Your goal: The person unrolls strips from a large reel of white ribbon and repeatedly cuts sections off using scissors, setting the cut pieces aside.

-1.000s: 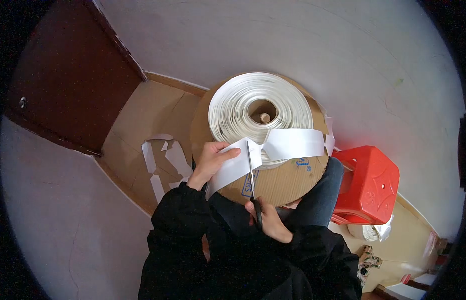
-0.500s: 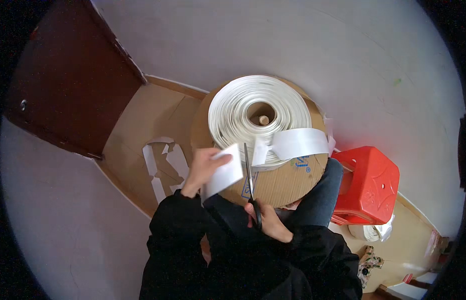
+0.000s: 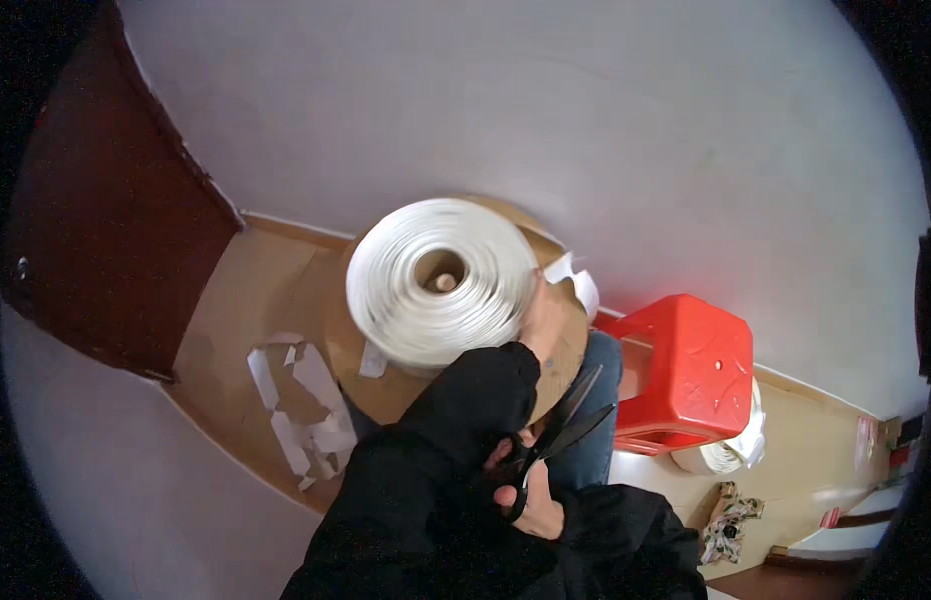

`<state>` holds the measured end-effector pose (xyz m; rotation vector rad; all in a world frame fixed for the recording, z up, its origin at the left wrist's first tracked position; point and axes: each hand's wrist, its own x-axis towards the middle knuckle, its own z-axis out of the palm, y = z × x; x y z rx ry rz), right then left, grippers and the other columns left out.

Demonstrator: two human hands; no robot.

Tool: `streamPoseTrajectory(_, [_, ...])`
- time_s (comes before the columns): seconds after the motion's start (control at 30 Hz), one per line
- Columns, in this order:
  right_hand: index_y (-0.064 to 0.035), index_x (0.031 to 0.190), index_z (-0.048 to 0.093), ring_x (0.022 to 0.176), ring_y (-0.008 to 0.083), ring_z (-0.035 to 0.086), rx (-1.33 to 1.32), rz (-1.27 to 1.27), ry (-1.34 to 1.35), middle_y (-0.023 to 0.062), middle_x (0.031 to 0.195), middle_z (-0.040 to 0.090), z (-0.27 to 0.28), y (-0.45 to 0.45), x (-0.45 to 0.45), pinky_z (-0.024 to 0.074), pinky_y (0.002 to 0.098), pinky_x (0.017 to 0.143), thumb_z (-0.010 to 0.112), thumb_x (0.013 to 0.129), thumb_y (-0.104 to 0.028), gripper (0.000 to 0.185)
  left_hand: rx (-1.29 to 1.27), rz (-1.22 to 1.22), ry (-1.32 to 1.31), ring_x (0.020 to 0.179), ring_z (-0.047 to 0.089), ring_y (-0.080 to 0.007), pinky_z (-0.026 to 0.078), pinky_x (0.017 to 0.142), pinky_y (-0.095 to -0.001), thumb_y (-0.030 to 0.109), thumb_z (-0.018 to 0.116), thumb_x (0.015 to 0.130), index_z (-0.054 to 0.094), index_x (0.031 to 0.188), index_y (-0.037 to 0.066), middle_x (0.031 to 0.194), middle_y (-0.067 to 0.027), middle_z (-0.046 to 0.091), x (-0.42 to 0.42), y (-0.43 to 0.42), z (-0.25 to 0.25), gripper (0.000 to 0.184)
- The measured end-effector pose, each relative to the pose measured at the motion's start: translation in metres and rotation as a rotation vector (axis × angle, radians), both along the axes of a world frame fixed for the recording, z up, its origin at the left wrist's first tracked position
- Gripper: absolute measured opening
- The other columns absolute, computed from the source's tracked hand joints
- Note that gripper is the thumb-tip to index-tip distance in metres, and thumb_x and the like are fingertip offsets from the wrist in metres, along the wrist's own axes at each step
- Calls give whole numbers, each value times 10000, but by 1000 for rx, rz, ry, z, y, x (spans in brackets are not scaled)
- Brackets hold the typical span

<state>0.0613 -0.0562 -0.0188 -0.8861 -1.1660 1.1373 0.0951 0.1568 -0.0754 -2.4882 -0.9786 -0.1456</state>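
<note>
Left hand [image 3: 543, 318] had crossed to mid-frame, perhaps steadying the roll [image 3: 391, 310], finger spread unclear; right hand [image 3: 540, 508] gripped scissors [image 3: 556, 436] through their loops

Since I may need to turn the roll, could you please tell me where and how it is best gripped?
Probably the roll is best palmed on its outer wall, from the picture's left: it lies flat on the cardboard, so its round wall faces sideways, and that side looks free, while the left hand is at its right edge.
</note>
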Motion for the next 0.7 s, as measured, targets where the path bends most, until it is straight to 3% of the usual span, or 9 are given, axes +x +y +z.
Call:
streamPoseTrajectory(0.1, [-28,1056,369,717,181,438,-115,27,20,72,831,453,-14,-7,19,375,289,680,656,738,-399,567,-447,235,448,1093,392,-262,200,959,-515,180,496,773,627,964,112,1109,-107,520,14,6,13,241])
streamPoseTrajectory(0.27, [-32,1146,340,763,196,468,-271,-113,233,87,891,480,2,-4,24,380,299,704,632,748,-437,639,-197,187,183,1060,403,-232,218,935,-510,157,376,846,586,967,98,1000,-93,527,38,32,7,249])
streamPoseTrajectory(0.33, [-34,1142,331,768,190,465,-259,-141,259,84,896,470,5,1,30,380,294,709,638,740,-445,651,826,120,726,978,424,-218,251,921,-427,179,325,865,522,1075,76,990,-90,519,48,79,-27,306])
streamPoseTrajectory(0.37, [-36,1137,323,773,185,462,-261,-159,280,80,901,461,6,2,33,379,289,715,643,732,-452,663,833,122,723,978,424,-218,251,921,-427,179,325,865,522,1075,76,990,-90,519,51,101,-47,306])
streamPoseTrajectory(0.5, [-39,1123,310,781,171,455,-273,-202,392,71,908,442,6,12,49,376,278,721,653,717,-468,684,-100,289,170,1071,421,-294,208,930,-533,174,455,799,418,1188,-21,1143,-156,480,45,171,-102,437])
streamPoseTrajectory(0.6, [-34,1106,319,776,165,456,-325,-236,615,70,898,445,2,6,52,372,274,705,649,719,-471,670,-260,263,90,980,480,-239,248,898,-553,216,465,784,417,1146,-40,1095,-133,472,28,132,25,446])
streamPoseTrajectory(0.63, [-34,1106,319,776,165,456,-336,-237,632,70,898,445,-1,4,51,372,274,705,649,719,-471,670,-108,196,-47,944,492,-246,253,872,-571,201,504,752,413,1150,-50,1082,-147,476,14,134,35,480])
streamPoseTrajectory(0.7, [-35,1103,319,768,164,458,-263,-225,409,70,885,446,-11,7,50,370,270,694,648,721,-470,666,95,171,-305,927,504,-260,252,856,-580,195,576,701,411,1151,-60,1112,-172,469,-16,136,67,543])
